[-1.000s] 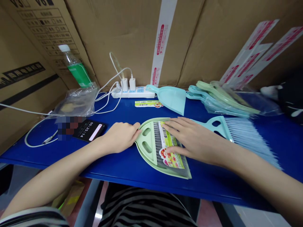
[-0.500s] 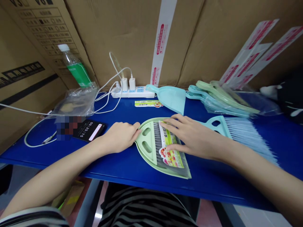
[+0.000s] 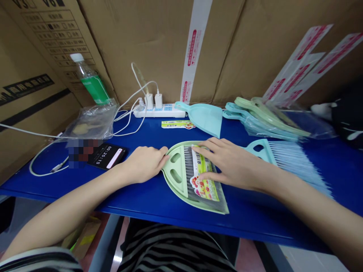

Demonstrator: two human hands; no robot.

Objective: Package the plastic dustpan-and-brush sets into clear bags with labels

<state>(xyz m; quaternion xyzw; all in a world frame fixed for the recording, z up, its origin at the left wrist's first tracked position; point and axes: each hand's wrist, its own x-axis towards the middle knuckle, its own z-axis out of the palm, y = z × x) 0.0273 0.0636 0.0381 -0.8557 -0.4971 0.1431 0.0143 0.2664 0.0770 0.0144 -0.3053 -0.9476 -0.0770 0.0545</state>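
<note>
A light green dustpan [image 3: 170, 184] lies on the blue table with a matching green brush [image 3: 179, 166] nested in it, grey bristles pointing right. My left hand [image 3: 146, 164] is closed around the handle end, which its fingers hide. Across the bristles rests a yellow and white printed label card [image 3: 208, 189]. My right hand [image 3: 235, 162] lies over the card's upper part with its fingers spread, touching it. Just beyond that hand is a light blue brush [image 3: 269, 153], its bristles fanned to the right and its handle partly hidden.
At the back stand a blue dustpan [image 3: 207, 115], another label card [image 3: 174, 124] and a white power strip [image 3: 167, 111] with cables. Several stacked dustpans [image 3: 263, 121] lie back right. A phone [image 3: 109, 155], plastic bag [image 3: 90, 122] and bottle [image 3: 93, 85] are left. Cardboard [image 3: 153, 37] walls the back.
The label card has shifted very slightly left on the bristles under my right hand. Both hands otherwise keep their places.
</note>
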